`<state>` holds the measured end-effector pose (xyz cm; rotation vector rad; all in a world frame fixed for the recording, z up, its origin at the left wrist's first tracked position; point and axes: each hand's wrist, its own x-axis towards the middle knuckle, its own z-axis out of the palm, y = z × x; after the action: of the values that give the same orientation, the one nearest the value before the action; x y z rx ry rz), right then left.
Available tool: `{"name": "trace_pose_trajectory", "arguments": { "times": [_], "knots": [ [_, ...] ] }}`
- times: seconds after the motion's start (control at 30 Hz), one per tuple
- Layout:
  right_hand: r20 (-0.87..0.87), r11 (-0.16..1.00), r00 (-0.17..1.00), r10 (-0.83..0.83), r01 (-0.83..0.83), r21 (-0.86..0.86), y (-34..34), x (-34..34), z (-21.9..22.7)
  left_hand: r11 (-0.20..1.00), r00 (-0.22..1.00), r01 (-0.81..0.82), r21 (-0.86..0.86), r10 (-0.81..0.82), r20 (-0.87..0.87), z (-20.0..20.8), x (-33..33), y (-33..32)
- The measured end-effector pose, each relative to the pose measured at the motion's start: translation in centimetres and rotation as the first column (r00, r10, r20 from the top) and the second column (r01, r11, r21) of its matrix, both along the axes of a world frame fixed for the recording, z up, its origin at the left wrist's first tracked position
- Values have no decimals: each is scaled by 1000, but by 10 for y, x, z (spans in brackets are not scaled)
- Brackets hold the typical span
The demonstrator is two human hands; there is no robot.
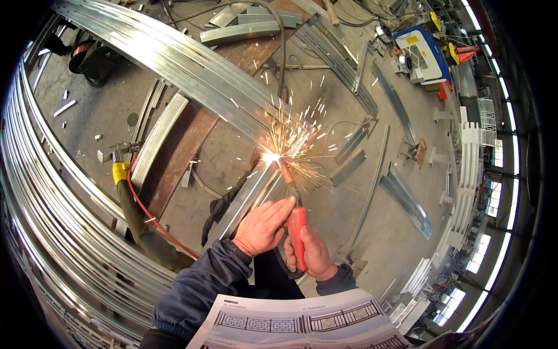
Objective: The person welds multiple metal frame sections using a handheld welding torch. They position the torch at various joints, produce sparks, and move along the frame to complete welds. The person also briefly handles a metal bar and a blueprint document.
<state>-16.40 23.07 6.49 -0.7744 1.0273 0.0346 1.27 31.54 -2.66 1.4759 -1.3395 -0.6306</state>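
Welding in progress: sparks fly where the torch tip meets the upper end of a metal bar; how much seam remains cannot be told. The right hand grips the torch's red handle with closed fingers; the left hand, loosely curled, steadies it beside the bar.

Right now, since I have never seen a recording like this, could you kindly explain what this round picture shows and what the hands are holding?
The picture comes from a wide fisheye camera worn on a person's head, looking down, so straight edges bend. The right hand grips a red-handled welding torch; the left hand steadies it from the side. Its tip meets a metal bar on the concrete floor, throwing sparks. Long curved metal profiles lie around, and a printed drawing sheet sits at the lower edge.
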Motion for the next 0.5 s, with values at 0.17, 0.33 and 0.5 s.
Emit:
{"name": "trace_pose_trajectory", "arguments": {
  "times": [0.17,0.33,0.5],
  "knots": [
    [-2,1000,1000,1,-1,3,-2,2,2,1000,1000,1,22,0,-17,2,-1,0],
    [-18,1000,1000,-6,6,9,-1,3,2,1000,1000,-5,10,5,-23,0,-1,1],
    [-13,1000,1000,10,-10,-11,0,1,3,1000,1000,11,2,-11,-7,3,0,-1]
  ]
}}
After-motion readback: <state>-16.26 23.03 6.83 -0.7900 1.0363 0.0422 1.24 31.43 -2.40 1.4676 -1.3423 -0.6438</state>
